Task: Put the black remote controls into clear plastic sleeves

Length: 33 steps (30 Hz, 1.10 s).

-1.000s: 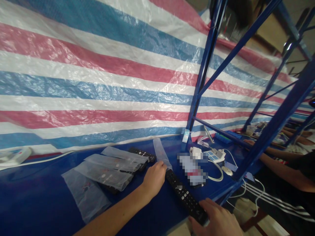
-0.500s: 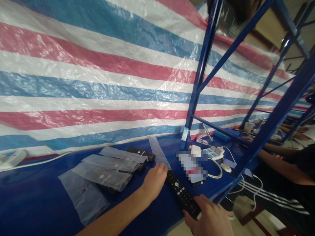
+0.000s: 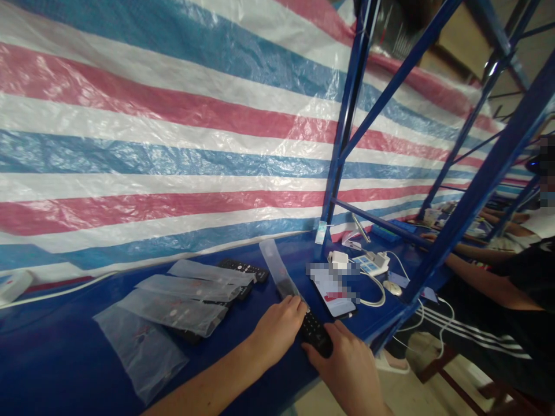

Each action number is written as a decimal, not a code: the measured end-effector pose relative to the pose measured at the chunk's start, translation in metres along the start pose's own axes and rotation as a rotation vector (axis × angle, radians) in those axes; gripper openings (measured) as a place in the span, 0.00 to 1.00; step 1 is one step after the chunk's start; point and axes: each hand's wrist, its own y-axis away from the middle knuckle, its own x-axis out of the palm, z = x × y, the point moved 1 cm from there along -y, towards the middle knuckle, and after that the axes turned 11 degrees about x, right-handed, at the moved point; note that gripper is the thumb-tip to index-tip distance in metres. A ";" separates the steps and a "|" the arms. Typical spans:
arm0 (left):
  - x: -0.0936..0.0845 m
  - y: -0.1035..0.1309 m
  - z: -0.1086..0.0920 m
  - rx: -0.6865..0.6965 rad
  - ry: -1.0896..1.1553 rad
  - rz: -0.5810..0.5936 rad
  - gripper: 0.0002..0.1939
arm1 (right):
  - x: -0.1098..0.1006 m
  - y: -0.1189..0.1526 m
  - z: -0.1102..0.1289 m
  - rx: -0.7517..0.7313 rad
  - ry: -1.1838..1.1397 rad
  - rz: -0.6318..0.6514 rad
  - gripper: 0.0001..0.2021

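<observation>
"Where did the remote lie?"

"Between my hands, long axis slanting away leftward into the sleeve. My left hand clasped the sleeve's near end; my right hand gripped the remote's."

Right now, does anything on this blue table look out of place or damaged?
Nothing looks spilled or broken. The one oddity is the leftmost plastic sleeve: it lies flat and askew, showing no dark shape inside, unlike the bagged remotes beside it. The remote in the right hand looks ordinary, partly inside another sleeve.
</observation>
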 end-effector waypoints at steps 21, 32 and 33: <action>0.004 0.014 -0.004 -0.015 0.149 -0.114 0.17 | 0.007 -0.059 0.037 -0.055 0.021 0.019 0.06; 0.038 0.071 0.011 -0.053 0.107 -0.224 0.10 | -0.025 -0.061 0.052 -0.065 0.101 -0.032 0.16; 0.040 0.071 0.012 -0.046 0.108 -0.242 0.10 | -0.019 -0.065 0.062 -0.057 0.155 -0.017 0.19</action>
